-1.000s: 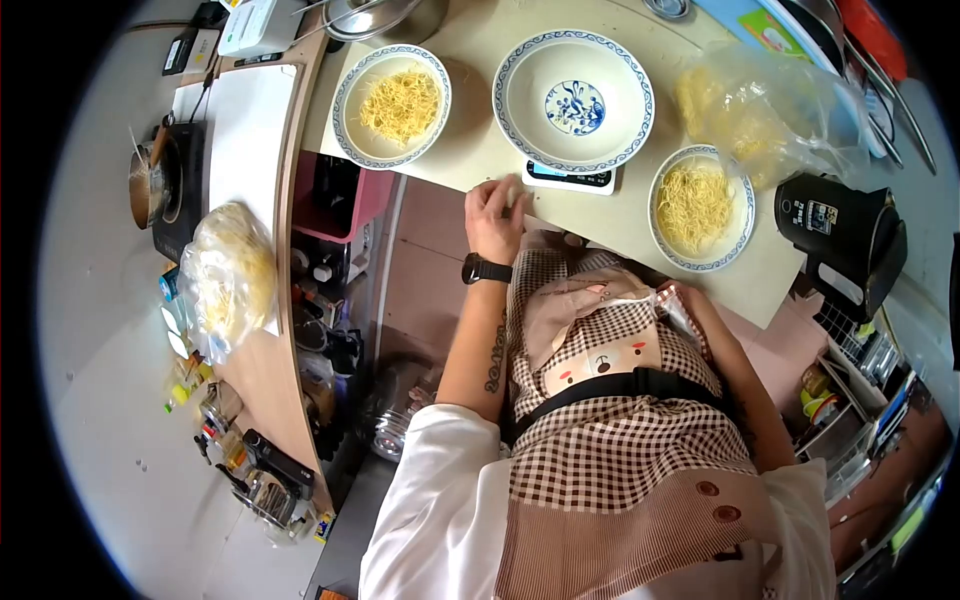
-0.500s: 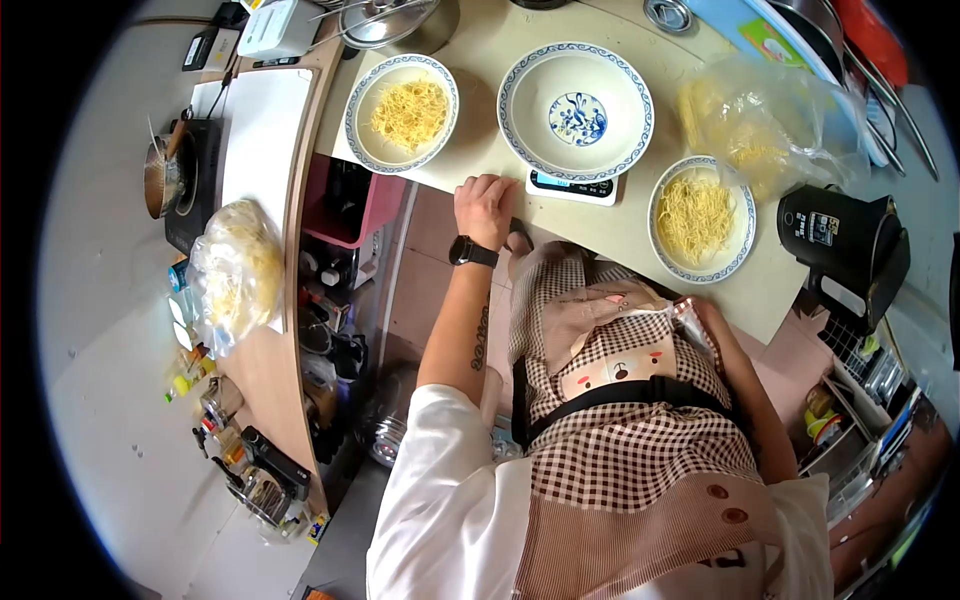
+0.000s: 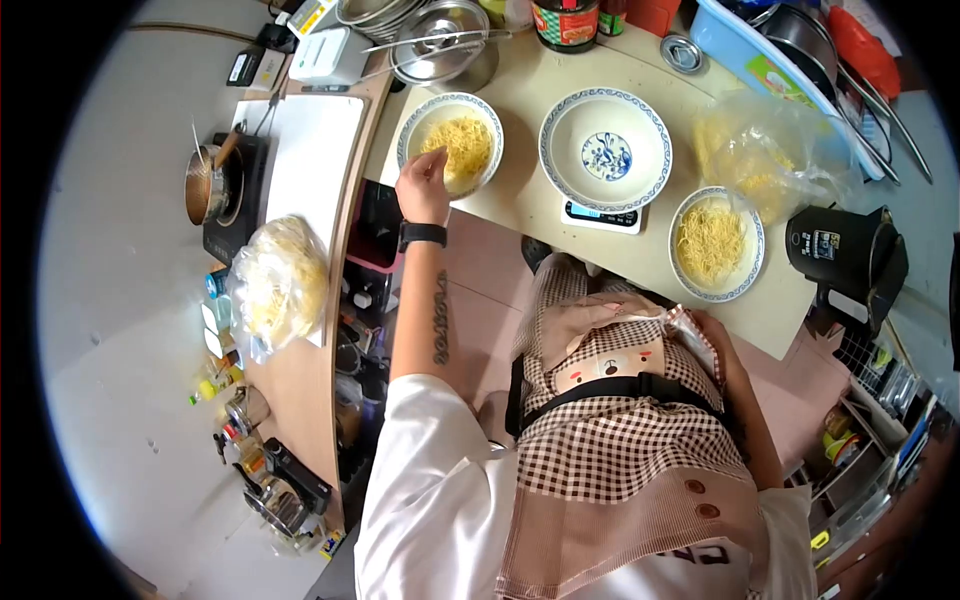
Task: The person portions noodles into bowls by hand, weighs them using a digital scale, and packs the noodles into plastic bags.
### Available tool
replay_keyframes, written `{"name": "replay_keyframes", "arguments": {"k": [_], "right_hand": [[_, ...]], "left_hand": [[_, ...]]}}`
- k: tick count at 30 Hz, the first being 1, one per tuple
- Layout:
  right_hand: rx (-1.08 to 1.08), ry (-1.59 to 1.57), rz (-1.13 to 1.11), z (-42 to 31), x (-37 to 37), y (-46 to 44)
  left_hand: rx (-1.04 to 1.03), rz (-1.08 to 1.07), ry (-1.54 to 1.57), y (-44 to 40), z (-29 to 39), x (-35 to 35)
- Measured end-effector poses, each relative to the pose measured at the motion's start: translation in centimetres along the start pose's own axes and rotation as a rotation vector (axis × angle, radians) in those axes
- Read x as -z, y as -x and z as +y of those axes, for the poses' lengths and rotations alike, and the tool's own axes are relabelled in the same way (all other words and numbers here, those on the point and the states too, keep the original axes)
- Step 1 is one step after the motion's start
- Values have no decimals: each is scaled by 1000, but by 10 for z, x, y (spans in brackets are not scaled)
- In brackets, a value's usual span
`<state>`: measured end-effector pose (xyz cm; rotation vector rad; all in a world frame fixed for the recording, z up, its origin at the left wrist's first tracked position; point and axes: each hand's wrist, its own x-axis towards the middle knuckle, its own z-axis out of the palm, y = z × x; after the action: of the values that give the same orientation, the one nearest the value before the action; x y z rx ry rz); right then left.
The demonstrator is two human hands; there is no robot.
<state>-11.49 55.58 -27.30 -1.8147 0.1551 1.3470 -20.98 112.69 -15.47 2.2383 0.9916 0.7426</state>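
My left hand (image 3: 424, 187), wearing a black watch (image 3: 422, 234), reaches over the near rim of a blue-patterned white bowl (image 3: 405, 140). Its fingers are pinched together beside the yellow noodles (image 3: 462, 146) inside; whether they hold any strands I cannot make out. To its right, a larger bowl (image 3: 560, 135) with a blue flower design and nothing in it rests on a digital scale (image 3: 610, 218). My right hand (image 3: 710, 333) is low beside the edge of the checked apron (image 3: 620, 480), its fingers hidden by the cloth.
Another bowl (image 3: 755, 250) of noodles (image 3: 710, 243) stands near the right table edge. Beyond it are a clear bag of noodles (image 3: 775, 150) and a black pitcher (image 3: 845, 255). A lidded pot (image 3: 440, 55) is at the back left; a second bag (image 3: 280, 285) lies on the side counter.
My left hand has moved from the table edge by the scale, left and up to the left noodle bowl. The view has shifted slightly. My right hand has stayed at the apron.
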Motion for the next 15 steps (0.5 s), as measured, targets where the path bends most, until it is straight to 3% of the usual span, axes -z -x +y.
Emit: {"name": "replay_keyframes", "arguments": {"k": [2, 3, 4, 6, 8, 9, 11, 12, 14, 15], "right_hand": [[-144, -230, 79, -30, -22, 19], [120, 188, 117, -66, -38, 52], [88, -19, 42, -56, -42, 40], [199, 18, 158, -63, -58, 70], [154, 298, 183, -83, -67, 92], [121, 441, 148, -116, -75, 115], [242, 552, 227, -131, -80, 128], [292, 584, 228, -135, -78, 130], [325, 507, 396, -153, -70, 136], [339, 469, 477, -161, -64, 140]], "left_hand": [[48, -116, -5, -17, -15, 3], [50, -135, -11, -23, -12, 9], [116, -180, -84, -29, -3, 17], [153, -281, -110, -44, -43, 12], [151, -325, 97, -47, -66, 5], [33, -343, -12, -48, -58, 11], [86, -426, -288, -50, -27, 24], [137, -396, -216, -48, -23, 26], [-99, -228, 44, -37, -11, 24], [-70, -257, 58, -29, 5, 27]]}}
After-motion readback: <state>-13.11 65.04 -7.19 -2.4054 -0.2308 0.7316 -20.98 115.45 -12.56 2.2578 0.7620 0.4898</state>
